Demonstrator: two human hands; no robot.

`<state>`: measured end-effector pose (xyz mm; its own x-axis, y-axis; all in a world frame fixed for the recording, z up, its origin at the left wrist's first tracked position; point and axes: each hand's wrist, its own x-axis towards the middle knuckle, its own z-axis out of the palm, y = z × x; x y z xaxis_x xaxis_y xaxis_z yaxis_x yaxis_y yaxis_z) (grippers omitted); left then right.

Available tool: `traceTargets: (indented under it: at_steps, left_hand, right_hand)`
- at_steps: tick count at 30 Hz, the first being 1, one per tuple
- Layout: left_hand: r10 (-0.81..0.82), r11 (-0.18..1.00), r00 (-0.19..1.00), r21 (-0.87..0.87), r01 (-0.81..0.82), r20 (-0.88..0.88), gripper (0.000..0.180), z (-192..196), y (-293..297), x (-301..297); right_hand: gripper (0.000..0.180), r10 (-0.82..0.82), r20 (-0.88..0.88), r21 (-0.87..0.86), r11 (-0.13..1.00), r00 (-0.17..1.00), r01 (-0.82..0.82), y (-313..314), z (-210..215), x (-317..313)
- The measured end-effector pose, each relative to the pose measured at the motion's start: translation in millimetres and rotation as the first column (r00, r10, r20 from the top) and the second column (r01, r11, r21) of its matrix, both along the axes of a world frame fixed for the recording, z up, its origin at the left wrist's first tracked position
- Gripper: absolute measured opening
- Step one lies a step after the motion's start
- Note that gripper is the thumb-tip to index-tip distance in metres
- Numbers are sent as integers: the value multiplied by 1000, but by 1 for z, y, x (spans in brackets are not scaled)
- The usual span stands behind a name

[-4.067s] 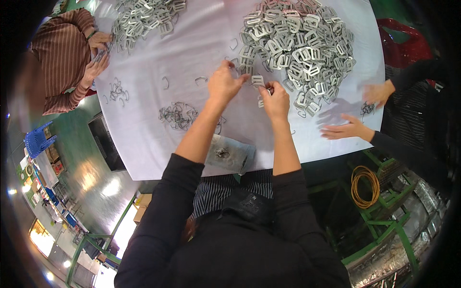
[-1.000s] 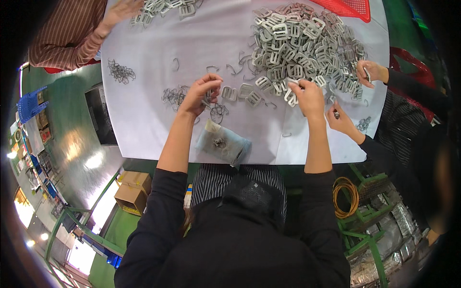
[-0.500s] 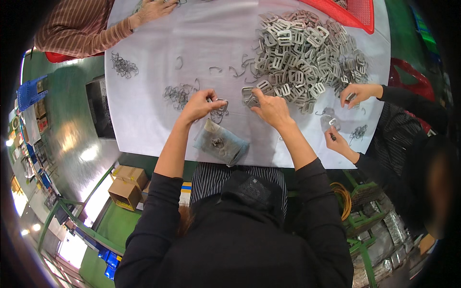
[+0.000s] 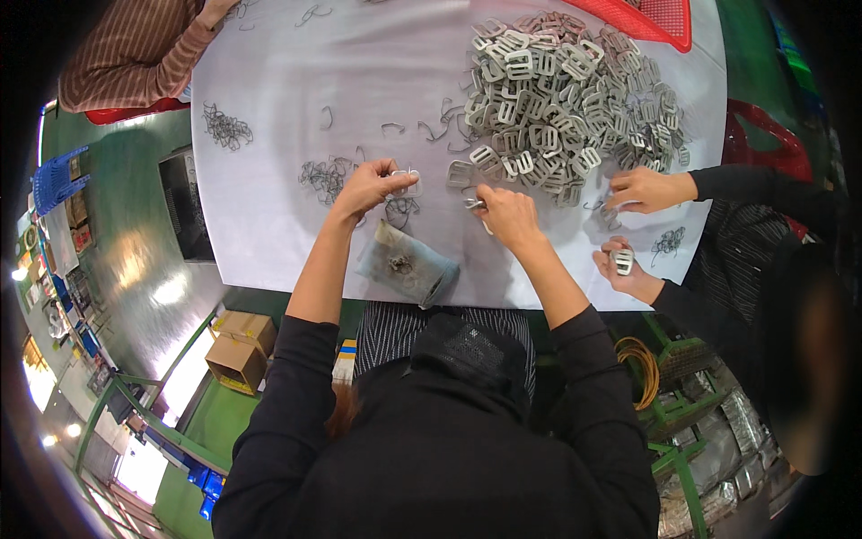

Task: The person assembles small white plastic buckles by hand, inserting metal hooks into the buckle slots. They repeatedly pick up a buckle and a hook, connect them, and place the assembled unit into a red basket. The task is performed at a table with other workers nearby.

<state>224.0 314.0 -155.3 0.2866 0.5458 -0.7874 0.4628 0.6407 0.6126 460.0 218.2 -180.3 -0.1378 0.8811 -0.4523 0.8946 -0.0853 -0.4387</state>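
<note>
In the head view, take the big heap of silver-grey slotted metal buckles point(image 4: 566, 103) as your landmark; your left hand point(image 4: 366, 190), to its left and nearer you, pinches a flat, pale silver metal buckle point(image 4: 409, 184) between thumb and fingers, which cover part of its frame; your right hand point(image 4: 510, 218), just below the heap's near-left edge, has its fingertips closed on a small silver-grey metal piece point(image 4: 473, 204), too covered for you to make out its full shape; a pale bit shows under that hand, and you cannot tell whether it belongs to the same piece.

A loose grey slotted buckle point(image 4: 460, 173) lies just left of the heap; farther left is a tangle of thin dark wire hooks point(image 4: 321, 180), partly hidden by your left hand; below and left of the heap sits a tilted, worn pale-blue rounded holder point(image 4: 422, 274), its small dark contents hard to make out.

Right of and below the heap, a co-worker's lower hand point(image 4: 636, 280) grips a slotted buckle point(image 4: 622, 261); the upper hand point(image 4: 648, 189) is bent over something blurred; above the heap, a red plastic basket point(image 4: 664, 34) is cut off by the frame.
</note>
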Motion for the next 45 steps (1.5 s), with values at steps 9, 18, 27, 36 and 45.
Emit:
traceTargets:
  at_steps: [9, 18, 27, 36, 45]
  left_hand:
    - [-51, 994, 998, -90, 55, 49, 42, -6, 2, 11]
    - [387, 915, 854, -257, -310, 349, 44, 3, 54, 32]
    - [317, 925, 851, 64, -376, 418, 26, 59, 279, 221]
    - [-117, 444, 976, 889, -113, 182, 28, 68, 263, 219]
    - [-257, 525, 864, 688, 501, -433, 27, -15, -17, 101]
  right_hand:
    - [32, -339, -294, -319, 916, 894, 242, -5, 20, 23]
    - [35, -719, -594, -548, 690, 361, 473, 73, 53, 52]
    - [24, -709, -703, -412, 466, 52, 783, 325, 70, 148]
    - [55, -401, -771, 192, 594, 495, 781, 371, 31, 187]
    - [19, -495, -76, 258, 829, 866, 497, 70, 56, 53]
